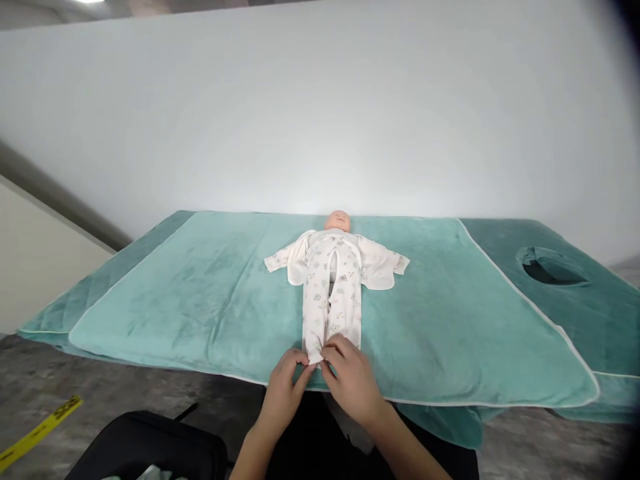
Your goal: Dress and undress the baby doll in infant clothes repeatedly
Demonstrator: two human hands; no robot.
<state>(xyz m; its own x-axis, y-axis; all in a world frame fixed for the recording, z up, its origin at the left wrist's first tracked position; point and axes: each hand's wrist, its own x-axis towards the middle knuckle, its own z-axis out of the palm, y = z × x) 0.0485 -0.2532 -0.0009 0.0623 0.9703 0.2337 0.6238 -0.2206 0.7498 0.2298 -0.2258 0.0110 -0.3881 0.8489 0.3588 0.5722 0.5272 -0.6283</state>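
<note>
On the green bed [435,320], a doll [338,221] is lying on its back with its head toward the wall [320,113]. I take the waist of this doll as the centre of a clock, and the wall is at twelve. White printed trousers [316,293] are laid over the front of the doll, and their two legs go down to six o'clock, near the front edge of the bed. Under them is a white jacket [379,265], which has its sleeves spread, one between nine and ten, the other between two and three.

The left hand [283,393] is at seven o'clock. Its grip is closed, with thumb and fingertips pinching the outer side of one trouser cuff, the cuff at the left of the view. The right hand [353,383] is between five and six, and its grip is also closed, pinching the inner side of the same cuff. The two hands are close to each other, with the small cuff between them.

At three o'clock, well apart from the doll, the bed has an oval opening [553,270]. Toward eight o'clock, lower than the bed, there is a black padded object [150,443], and farther out a yellow strip [40,433] on the grey floor [30,380]. A pale panel [40,260] stands at nine.
</note>
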